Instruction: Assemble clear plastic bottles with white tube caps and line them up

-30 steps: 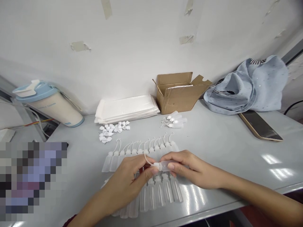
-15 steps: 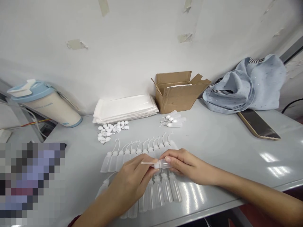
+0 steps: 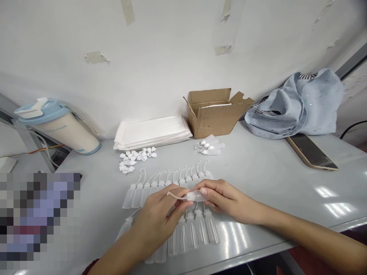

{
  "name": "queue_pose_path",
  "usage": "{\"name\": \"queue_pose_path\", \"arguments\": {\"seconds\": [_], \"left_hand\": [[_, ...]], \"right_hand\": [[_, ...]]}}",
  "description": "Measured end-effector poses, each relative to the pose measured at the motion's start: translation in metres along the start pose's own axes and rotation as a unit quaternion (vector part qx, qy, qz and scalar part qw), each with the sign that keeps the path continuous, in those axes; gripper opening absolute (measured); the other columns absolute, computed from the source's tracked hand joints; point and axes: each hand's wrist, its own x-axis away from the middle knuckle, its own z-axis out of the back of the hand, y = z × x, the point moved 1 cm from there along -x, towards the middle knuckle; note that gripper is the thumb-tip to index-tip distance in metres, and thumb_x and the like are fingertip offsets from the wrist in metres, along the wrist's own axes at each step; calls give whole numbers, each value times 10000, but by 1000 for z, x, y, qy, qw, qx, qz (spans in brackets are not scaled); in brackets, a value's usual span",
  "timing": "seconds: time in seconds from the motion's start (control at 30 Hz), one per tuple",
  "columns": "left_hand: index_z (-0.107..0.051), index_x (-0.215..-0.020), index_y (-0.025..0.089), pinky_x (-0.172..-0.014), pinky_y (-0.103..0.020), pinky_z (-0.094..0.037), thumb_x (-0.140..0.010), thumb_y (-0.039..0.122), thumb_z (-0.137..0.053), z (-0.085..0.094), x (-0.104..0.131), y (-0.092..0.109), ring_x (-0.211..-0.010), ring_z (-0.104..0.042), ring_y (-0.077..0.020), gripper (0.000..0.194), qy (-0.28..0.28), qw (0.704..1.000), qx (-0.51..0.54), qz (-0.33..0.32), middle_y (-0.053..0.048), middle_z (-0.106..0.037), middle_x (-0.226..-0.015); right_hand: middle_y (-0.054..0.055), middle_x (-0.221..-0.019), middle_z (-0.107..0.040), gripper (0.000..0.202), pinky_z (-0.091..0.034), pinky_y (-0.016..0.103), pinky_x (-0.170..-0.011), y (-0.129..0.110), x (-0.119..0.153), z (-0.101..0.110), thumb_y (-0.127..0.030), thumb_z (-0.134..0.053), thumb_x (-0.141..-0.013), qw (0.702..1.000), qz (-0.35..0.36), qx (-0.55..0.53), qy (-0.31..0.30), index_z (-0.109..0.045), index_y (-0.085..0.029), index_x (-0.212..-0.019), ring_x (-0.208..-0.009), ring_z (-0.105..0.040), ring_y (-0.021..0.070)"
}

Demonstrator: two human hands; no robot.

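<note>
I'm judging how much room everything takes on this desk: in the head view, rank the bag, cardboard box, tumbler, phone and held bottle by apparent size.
1. Bag
2. Cardboard box and tumbler: too alike to rank
3. Phone
4. Held bottle, partly covered

A single view looks from the wearer's head, above the near side of the tabletop [image 3: 269,172], facing forward and down. It is close over the held bottle [image 3: 197,196], near mid-view, yet wide enough to reach the tumbler [image 3: 69,131] at left, the bag [image 3: 318,109] at right and the far wall [image 3: 160,57].
</note>
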Motion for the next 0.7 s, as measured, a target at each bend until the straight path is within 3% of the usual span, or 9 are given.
{"name": "queue_pose_path", "arguments": {"seconds": [0.1, 0.23, 0.37, 0.57, 0.63, 0.7], "left_hand": [[-612, -1029, 197, -656, -240, -515, -922, 175, -502, 0, 0, -1, -758, -646, -147, 155, 8, 999, -23, -39, -47, -695, -881], [-633, -956, 198, -564, -202, -495, -905, 261, -548, 3, -2, 0, -617, -620, -116, 117, -25, 999, 0, 28, 1, -678, -751], [-631, -842, 189, -546, -197, -470, -902, 257, -534, 5, 0, 2, -586, -596, -111, 132, -39, 998, 6, 47, 20, -645, -664], [-643, -781, 194, -448, -169, -434, -915, 362, -500, 9, -4, 6, -583, -593, -115, 258, -79, 975, 92, 185, 12, -631, -643], [-642, -755, 189, -461, -180, -443, -925, 359, -482, 8, -5, 6, -553, -583, -109, 289, -78, 973, 106, 191, 14, -625, -626], [-633, -759, 182, -503, -197, -462, -921, 317, -503, 5, -4, 4, -563, -585, -113, 247, -51, 984, 84, 146, 14, -625, -627]], "right_hand": [[-54, -603, -385, 386, -286, 213, -485, 1, 0, 0, -431, -378, -977, 1000, -15, -21, -3, -594, -117, -920, -501, -331, 72], [-57, -599, -389, 384, -297, 208, -493, 1, -1, -1, -431, -378, -977, 999, -17, -29, -11, -589, -117, -908, -499, -334, 68], [-50, -599, -414, 373, -344, 212, -540, 0, 0, 0, -392, -361, -988, 1000, -8, 6, -19, -600, -121, -897, -527, -387, 76], [42, -853, -626, 265, -426, 243, -638, -2, 5, 0, -333, -509, -929, 980, 85, 173, 54, -581, -132, -1086, -693, -548, 126], [53, -864, -639, 221, -437, 245, -660, -1, 5, 0, -278, -500, -931, 968, 132, 200, 78, -590, -120, -1056, -712, -566, 130], [46, -818, -633, 198, -437, 235, -656, -1, 5, -1, -236, -461, -943, 960, 163, 204, 96, -605, -114, -1001, -707, -570, 126]]}}
